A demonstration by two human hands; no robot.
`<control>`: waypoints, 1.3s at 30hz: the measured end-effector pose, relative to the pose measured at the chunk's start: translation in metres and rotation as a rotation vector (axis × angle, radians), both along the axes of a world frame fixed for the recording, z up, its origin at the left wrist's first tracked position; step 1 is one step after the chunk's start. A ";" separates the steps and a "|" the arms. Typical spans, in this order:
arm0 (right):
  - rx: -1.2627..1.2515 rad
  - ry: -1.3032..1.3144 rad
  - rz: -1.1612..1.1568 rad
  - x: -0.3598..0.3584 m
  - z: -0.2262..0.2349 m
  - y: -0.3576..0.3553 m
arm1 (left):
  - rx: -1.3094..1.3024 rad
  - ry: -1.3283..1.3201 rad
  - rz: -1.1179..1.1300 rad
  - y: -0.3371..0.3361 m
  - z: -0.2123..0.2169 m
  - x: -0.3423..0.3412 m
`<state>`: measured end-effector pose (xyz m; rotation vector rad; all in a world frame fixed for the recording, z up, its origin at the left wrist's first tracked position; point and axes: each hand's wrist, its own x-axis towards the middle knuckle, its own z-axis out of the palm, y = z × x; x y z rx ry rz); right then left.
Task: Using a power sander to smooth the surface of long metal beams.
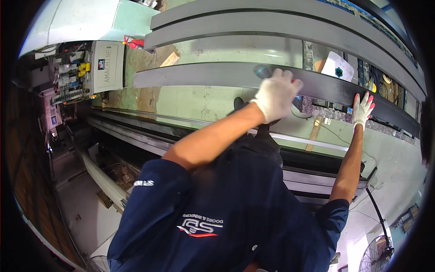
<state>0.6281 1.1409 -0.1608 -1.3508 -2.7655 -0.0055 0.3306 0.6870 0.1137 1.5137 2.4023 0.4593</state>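
Observation:
A long grey metal profile (204, 75) lies across in front of me, and its right part looks darker. My left hand (276, 93), in a white glove, is closed over the profile's middle. A dark, rounded object with a teal sheen (262, 71) shows at its fingers, smeared by motion, so its kind is unclear. My right hand (362, 109), gloved in white with red on the fingers, rests farther right on the near edge of the same profile. Its fingers are stretched out and hold nothing.
More long grey profiles (253, 20) lie beyond, over a support frame (309, 59). A white plate with a green knob (337, 67) sits between them. At left stands a machine with a grey cover (108, 66). Further profiles (145, 131) lie close to my body; a fan (377, 255) is at lower right.

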 end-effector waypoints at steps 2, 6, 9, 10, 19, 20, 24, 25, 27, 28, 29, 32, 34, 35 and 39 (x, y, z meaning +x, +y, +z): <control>-0.216 0.097 -0.123 -0.049 -0.006 -0.038 | -0.176 -0.019 0.072 -0.037 0.010 -0.027; 0.006 0.034 0.034 0.010 -0.025 0.020 | -0.169 0.053 0.028 -0.120 0.013 -0.084; 0.078 -0.005 0.084 0.022 -0.030 0.022 | -0.320 0.090 0.155 -0.181 0.019 -0.125; 0.041 0.003 0.068 0.013 -0.043 0.019 | -0.375 0.084 0.207 -0.205 0.023 -0.136; 0.036 0.051 -0.024 0.002 -0.038 0.011 | -0.442 0.060 0.582 -0.341 0.007 -0.247; 0.055 0.004 -0.019 0.003 -0.033 0.014 | -0.441 0.052 0.571 -0.337 0.002 -0.247; -0.092 0.128 -0.134 -0.028 -0.033 -0.034 | -0.447 0.120 0.476 -0.273 0.033 -0.210; -0.077 0.128 -0.134 -0.021 -0.030 -0.022 | -0.377 0.168 0.411 -0.261 0.024 -0.202; 0.144 -0.123 -0.004 0.015 -0.023 0.015 | -0.359 0.103 0.315 -0.206 0.011 -0.175; 0.155 -0.125 -0.018 0.021 -0.016 0.017 | -0.340 0.058 0.273 -0.177 0.015 -0.156; 0.130 -0.089 -0.032 0.022 -0.016 0.015 | -0.335 0.101 0.198 -0.151 0.015 -0.138; -0.069 0.051 -0.078 -0.052 -0.030 -0.033 | -0.258 0.092 0.145 -0.094 0.020 -0.076; 0.064 0.021 -0.027 -0.004 -0.018 0.007 | -0.063 0.041 0.077 -0.040 0.001 -0.042; 0.068 0.025 -0.020 -0.004 -0.027 0.006 | -0.030 -0.041 0.084 -0.015 0.005 -0.028; 0.037 0.027 0.025 -0.003 -0.031 0.011 | 0.036 0.002 0.022 0.038 -0.002 -0.004</control>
